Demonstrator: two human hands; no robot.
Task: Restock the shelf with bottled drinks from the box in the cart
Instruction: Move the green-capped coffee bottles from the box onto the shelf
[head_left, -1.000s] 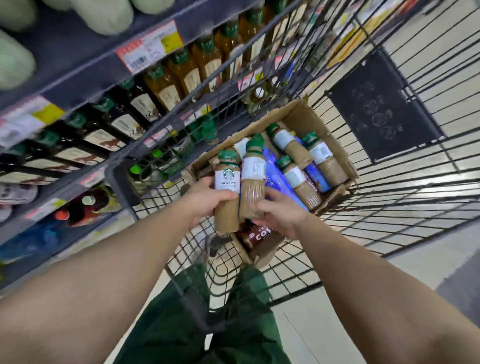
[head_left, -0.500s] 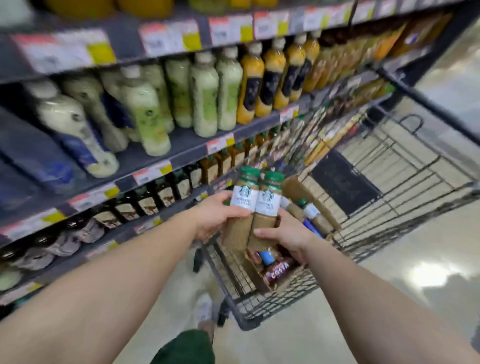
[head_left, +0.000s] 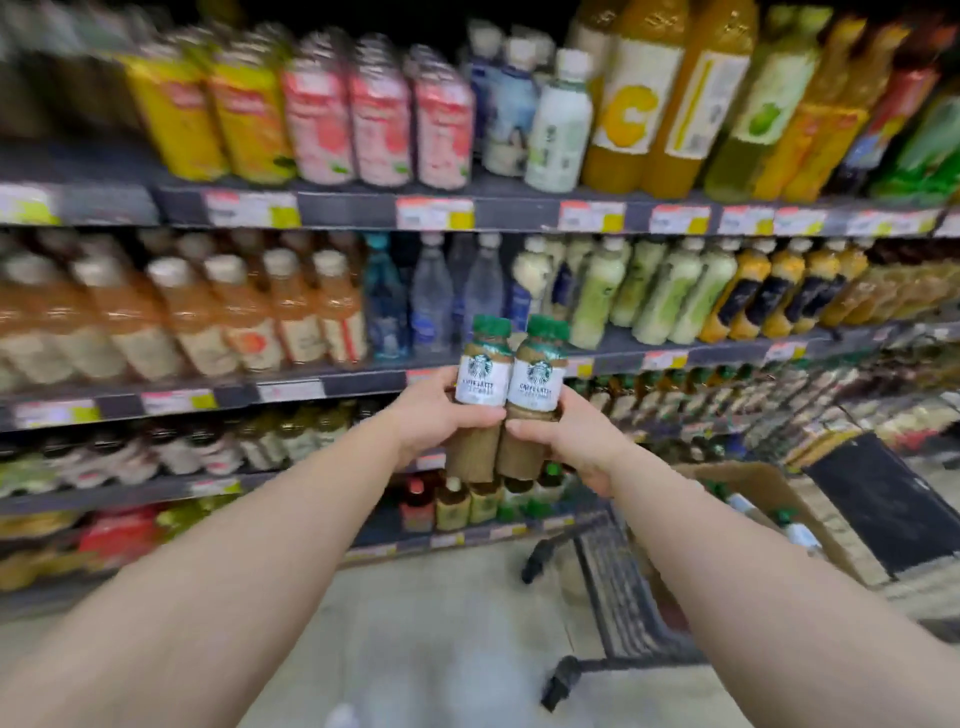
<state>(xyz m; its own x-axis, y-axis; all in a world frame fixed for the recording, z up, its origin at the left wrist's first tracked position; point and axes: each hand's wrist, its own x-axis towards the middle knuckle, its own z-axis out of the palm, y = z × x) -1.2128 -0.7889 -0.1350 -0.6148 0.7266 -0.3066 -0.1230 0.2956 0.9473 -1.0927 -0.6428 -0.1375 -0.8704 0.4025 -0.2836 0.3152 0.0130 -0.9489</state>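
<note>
Head view: left hand (head_left: 441, 415) and right hand (head_left: 566, 441) each grip a rigid, likely hefty, slick latte bottle (head_left: 480, 395) mid-body.

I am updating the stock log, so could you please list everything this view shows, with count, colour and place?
caffe latte bottles: two seen in front, possibly more behind; tan, green caps; held together before the shelves
shelves: several tiers, dark, across the view
shelved drinks: many, yellow, pink, orange, pale green; blurred
price tags: many, white, red and yellow, on shelf edges
cart: one, black wire, lower right
cardboard box: one, brown, in cart
left hand: grips left bottle
right hand: grips right bottle
</note>
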